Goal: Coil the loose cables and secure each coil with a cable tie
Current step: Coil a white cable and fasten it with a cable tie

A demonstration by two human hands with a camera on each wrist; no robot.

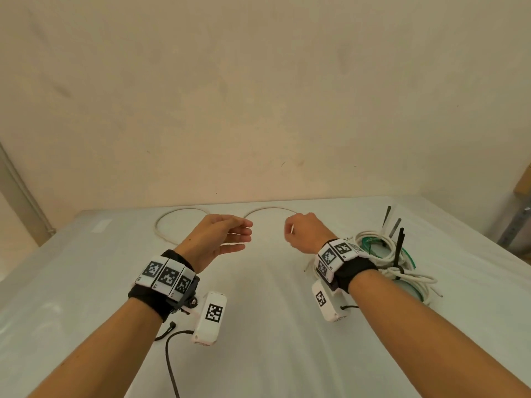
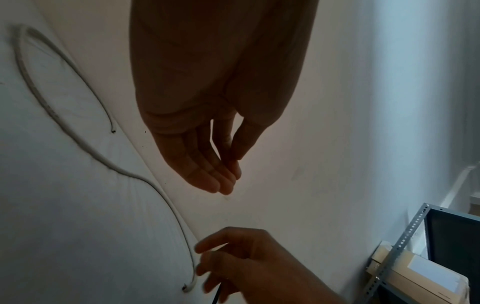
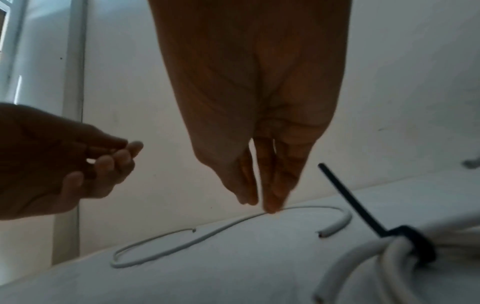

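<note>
A loose white cable (image 1: 172,216) lies in an S-curve along the far edge of the table (image 1: 258,311), with both of its cut ends resting on the sheet. My left hand (image 1: 241,234) hovers over the cable's middle, fingers straight and empty. My right hand (image 1: 290,234) hangs with loosely bent fingers just above the cable's right end (image 2: 185,288) and appears to grip nothing. In the right wrist view its fingertips (image 3: 270,205) point down close to the cable (image 3: 182,242). To the right lies a bundle of coiled white and green cables (image 1: 402,262) bound with black cable ties (image 1: 398,248).
A wall rises directly behind the table. A grey perforated metal rack (image 2: 405,242) stands off the table's right side. Black camera leads (image 1: 169,354) dangle under my left wrist. The white sheet on the near half of the table is bare.
</note>
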